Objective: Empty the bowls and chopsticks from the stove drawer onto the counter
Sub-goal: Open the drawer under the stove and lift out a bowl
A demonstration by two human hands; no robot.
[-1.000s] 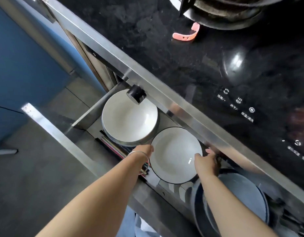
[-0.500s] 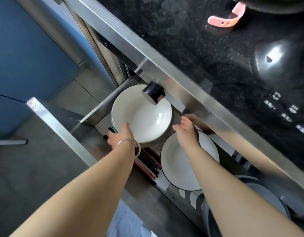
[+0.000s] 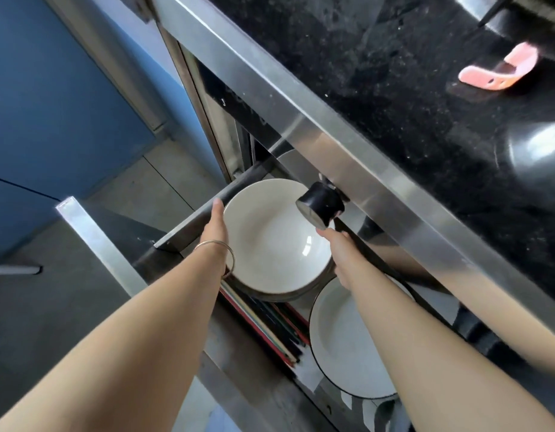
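Observation:
The open stove drawer holds a stack of white bowls at its left end. My left hand grips the stack's left rim, and my right hand grips its right rim. A white plate with a dark rim lies to the right, partly under my right forearm. Several chopsticks lie in the drawer bottom below the bowls. The black counter stretches above the drawer.
A black stove knob juts out over the bowls from the steel front strip. A pink clip lies on the counter near a pot at top right. The drawer's steel front edge is at left, over grey floor.
Both hands left the dark-rimmed plate and moved left to the bowl stack. They now hold its two sides.

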